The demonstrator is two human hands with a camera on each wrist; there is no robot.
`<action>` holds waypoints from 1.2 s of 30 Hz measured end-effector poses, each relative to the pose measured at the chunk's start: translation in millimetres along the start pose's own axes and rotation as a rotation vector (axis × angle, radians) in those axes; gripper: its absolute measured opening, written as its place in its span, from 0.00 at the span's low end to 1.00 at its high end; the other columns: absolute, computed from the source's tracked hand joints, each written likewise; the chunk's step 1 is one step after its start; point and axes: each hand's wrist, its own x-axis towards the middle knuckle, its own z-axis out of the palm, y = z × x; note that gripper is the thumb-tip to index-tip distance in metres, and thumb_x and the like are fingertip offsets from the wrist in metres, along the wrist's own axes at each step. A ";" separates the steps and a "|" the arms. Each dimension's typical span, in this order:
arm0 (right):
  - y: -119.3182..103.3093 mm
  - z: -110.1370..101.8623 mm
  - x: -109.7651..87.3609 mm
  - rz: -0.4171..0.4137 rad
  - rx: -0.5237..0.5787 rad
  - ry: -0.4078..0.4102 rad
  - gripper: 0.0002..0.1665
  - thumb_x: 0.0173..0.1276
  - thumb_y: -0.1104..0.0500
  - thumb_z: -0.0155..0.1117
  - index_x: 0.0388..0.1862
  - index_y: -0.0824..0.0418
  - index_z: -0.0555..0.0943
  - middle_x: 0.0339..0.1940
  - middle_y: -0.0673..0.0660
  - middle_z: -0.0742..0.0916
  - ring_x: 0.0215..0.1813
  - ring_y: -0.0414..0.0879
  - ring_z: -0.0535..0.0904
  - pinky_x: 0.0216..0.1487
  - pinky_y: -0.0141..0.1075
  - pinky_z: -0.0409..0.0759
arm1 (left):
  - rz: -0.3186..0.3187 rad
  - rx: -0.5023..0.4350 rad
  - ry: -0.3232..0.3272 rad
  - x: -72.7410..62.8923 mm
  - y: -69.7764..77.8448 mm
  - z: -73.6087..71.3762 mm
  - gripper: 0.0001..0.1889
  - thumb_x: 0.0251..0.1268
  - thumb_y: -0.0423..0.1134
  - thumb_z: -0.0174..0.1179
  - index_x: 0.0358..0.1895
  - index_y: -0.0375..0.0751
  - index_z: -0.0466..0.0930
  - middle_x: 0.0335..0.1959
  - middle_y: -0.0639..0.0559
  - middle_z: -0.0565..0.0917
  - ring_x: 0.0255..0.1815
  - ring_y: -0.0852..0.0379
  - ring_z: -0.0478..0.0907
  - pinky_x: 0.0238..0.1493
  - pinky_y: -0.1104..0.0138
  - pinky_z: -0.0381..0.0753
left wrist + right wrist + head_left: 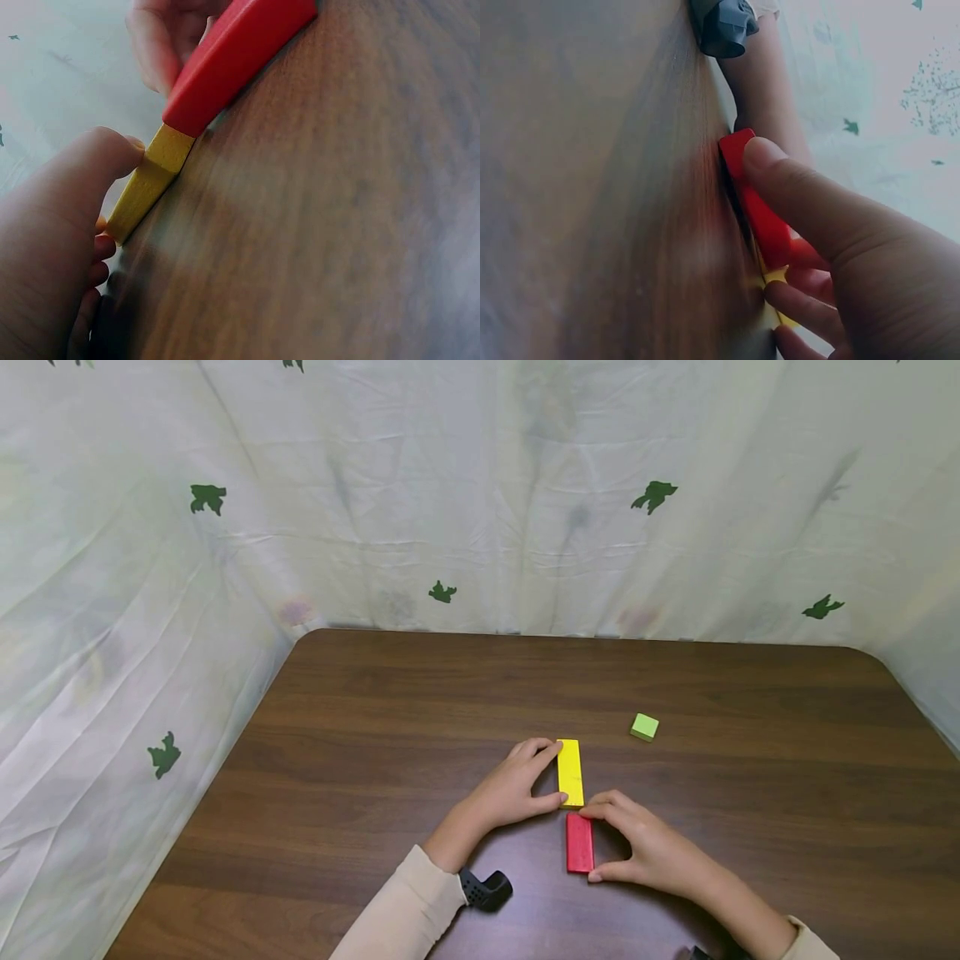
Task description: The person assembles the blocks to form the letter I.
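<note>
A yellow rectangular block point(571, 774) lies lengthwise on the wooden table, with its near end close to a red block point(580, 843) of similar shape. My left hand point(514, 787) grips the yellow block from the left, thumb at its near end and fingertips by its far end. From the right, my right hand point(651, 850) holds the red block between thumb and index finger. In the left wrist view the red block point(236, 64) overlaps the end of the yellow block point(154, 176). The right wrist view shows the thumb against the red block's point(761, 217) near end.
A small light green block point(644, 727) sits farther back on the table point(360, 735), right of the yellow block. Behind the table hangs a pale cloth point(480, 502) with green leaf shapes. A black wrist device point(486, 891) is on the left wrist.
</note>
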 end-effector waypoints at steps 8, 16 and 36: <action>0.3 3.1 -1.0 0.038 -0.039 -0.011 0.37 0.45 0.39 0.70 0.52 0.56 0.74 0.50 0.44 0.70 0.49 0.40 0.70 0.48 0.40 0.72 | -0.005 0.000 -0.002 0.3 -0.4 0.8 0.36 0.57 0.51 0.56 0.67 0.40 0.58 0.60 0.49 0.63 0.60 0.55 0.59 0.57 0.64 0.64; 0.9 2.0 -1.6 0.032 -0.012 -0.008 0.34 0.45 0.42 0.72 0.50 0.52 0.73 0.48 0.42 0.70 0.48 0.39 0.69 0.47 0.40 0.71 | 0.001 -0.003 0.005 1.4 -1.3 1.6 0.35 0.57 0.51 0.56 0.67 0.40 0.58 0.59 0.49 0.64 0.60 0.55 0.59 0.57 0.64 0.63; 2.0 2.8 -1.3 -0.052 -0.011 0.045 0.30 0.49 0.51 0.72 0.52 0.55 0.76 0.43 0.44 0.71 0.42 0.38 0.68 0.41 0.29 0.68 | -0.009 -0.001 -0.008 0.5 -0.4 1.0 0.36 0.57 0.52 0.56 0.67 0.41 0.57 0.60 0.48 0.63 0.60 0.55 0.59 0.57 0.64 0.63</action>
